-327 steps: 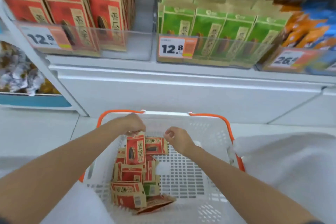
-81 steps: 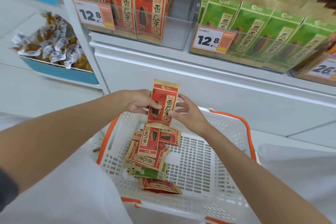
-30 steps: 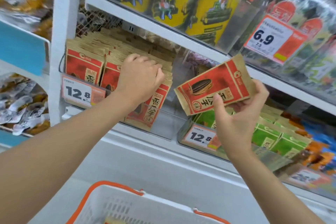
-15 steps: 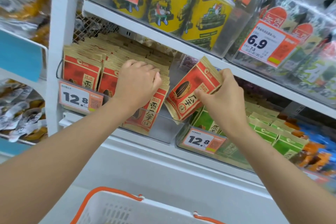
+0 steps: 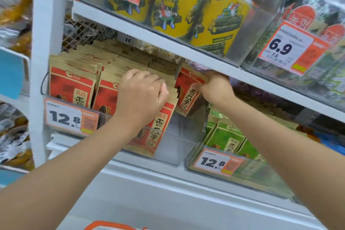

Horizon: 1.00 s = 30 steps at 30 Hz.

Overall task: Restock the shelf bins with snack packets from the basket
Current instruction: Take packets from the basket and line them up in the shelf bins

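A clear shelf bin [image 5: 173, 147] holds rows of red and tan seed packets [image 5: 72, 87]. My left hand [image 5: 140, 97] curls over the tops of the right-hand row and holds those packets leaning to the left. My right hand [image 5: 214, 87] pinches one red packet [image 5: 186, 91] by its top right edge, upright, its lower half inside the bin's free right end. Only the orange rim of the basket [image 5: 112, 227] shows at the bottom edge.
The shelf board [image 5: 168, 45] above hangs close over both hands. Yellow snack tubs [image 5: 220, 20] stand on it. A second bin [image 5: 233, 170] with green packets sits right of the red one. A white upright post [image 5: 48, 24] bounds the left.
My right hand has moved the red packet leftward, turned it upright and lowered it into the bin's right end. My left hand stays on the packet row. The view has moved closer.
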Each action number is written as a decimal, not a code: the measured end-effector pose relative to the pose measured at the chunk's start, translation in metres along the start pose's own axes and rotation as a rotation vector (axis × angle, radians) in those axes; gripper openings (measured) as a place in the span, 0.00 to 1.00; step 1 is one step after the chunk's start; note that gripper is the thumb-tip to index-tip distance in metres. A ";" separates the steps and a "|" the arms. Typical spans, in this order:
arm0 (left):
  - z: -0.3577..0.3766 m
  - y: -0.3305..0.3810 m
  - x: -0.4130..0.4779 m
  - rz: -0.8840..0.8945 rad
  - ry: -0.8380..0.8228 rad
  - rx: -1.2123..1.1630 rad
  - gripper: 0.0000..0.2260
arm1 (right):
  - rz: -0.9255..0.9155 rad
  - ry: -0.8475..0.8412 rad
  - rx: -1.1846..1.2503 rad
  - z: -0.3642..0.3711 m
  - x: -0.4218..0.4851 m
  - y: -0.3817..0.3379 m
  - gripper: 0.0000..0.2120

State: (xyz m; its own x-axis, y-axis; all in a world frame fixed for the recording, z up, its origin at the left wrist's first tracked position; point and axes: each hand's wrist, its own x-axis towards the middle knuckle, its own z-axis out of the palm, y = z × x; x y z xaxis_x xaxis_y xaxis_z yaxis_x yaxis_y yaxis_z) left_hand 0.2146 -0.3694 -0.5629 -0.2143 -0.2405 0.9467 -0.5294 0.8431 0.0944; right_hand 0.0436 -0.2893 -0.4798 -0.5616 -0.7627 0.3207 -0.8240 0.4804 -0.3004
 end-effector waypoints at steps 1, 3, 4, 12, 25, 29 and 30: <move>0.001 -0.001 0.000 0.007 0.010 -0.005 0.17 | 0.016 -0.048 -0.026 0.003 0.011 0.002 0.18; 0.000 -0.001 -0.001 0.020 0.017 -0.016 0.16 | -0.001 -0.075 -0.033 0.007 0.025 0.006 0.19; 0.000 -0.001 -0.001 0.021 0.017 -0.018 0.16 | -0.013 -0.076 -0.011 0.009 0.030 0.008 0.20; 0.002 0.000 0.000 0.019 0.022 -0.003 0.16 | -0.031 -0.077 0.013 0.029 0.078 0.010 0.11; 0.002 0.001 -0.001 -0.010 0.001 -0.005 0.18 | -0.139 -0.135 -0.137 0.045 0.099 0.021 0.04; 0.001 0.002 0.000 -0.009 -0.009 -0.010 0.18 | -0.157 -0.005 -0.156 0.045 0.097 0.018 0.02; 0.000 0.002 0.000 -0.008 -0.010 -0.010 0.18 | -0.162 0.031 -0.173 0.045 0.097 0.018 0.03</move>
State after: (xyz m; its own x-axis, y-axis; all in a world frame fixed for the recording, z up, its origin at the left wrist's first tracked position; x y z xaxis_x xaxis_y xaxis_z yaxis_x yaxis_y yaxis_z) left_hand 0.2131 -0.3678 -0.5629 -0.2187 -0.2520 0.9427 -0.5230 0.8458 0.1048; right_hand -0.0222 -0.3739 -0.4947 -0.4207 -0.8234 0.3808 -0.9027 0.4216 -0.0855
